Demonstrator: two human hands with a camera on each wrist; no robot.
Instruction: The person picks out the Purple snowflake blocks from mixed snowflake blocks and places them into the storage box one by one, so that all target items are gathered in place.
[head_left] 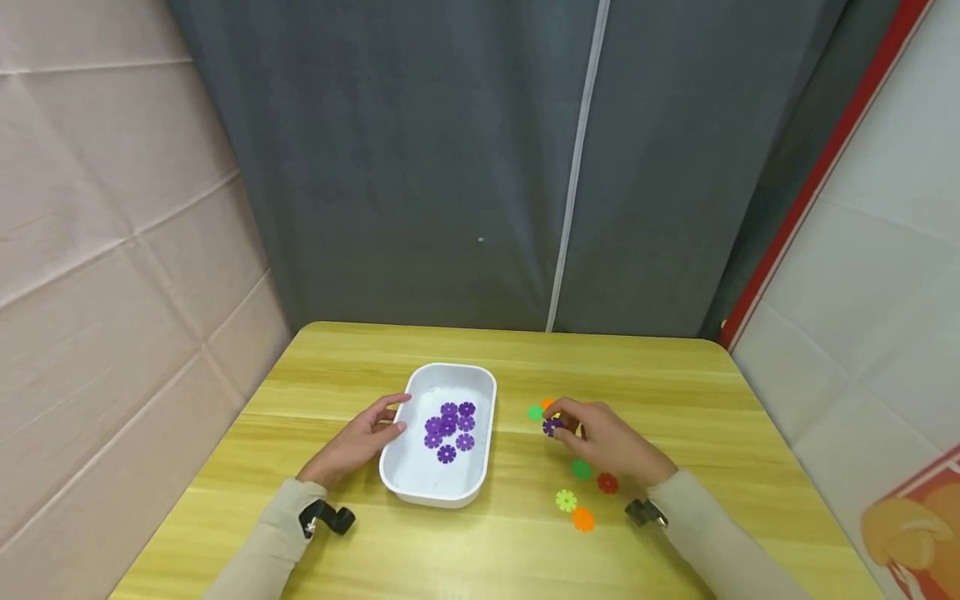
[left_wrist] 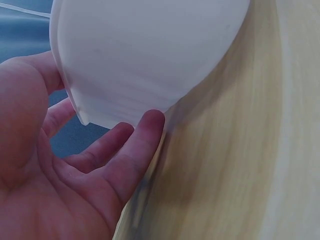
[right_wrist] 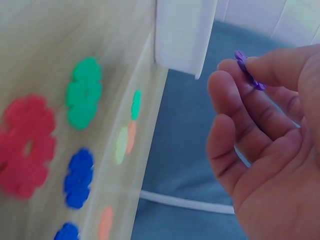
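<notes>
A person sits at a yellow wood-grain bench (head_left: 675, 392) with a white tray (head_left: 417, 487) between the hands; the left hand (head_left: 360, 442) lies relaxed against the tray's left wall, its grip loose and holding nothing, seemingly to keep the tray steady. The right hand (head_left: 607, 442) pinches one purple flower disc (head_left: 552, 427) between thumb and fingertips, raised just off the bench to the tray's right, while other purple discs (head_left: 449, 429) lie clustered inside the tray. Loose green, red, orange and yellow-green discs (head_left: 581, 469) are scattered near the right hand, and no brand, label or writing is readable anywhere.
</notes>
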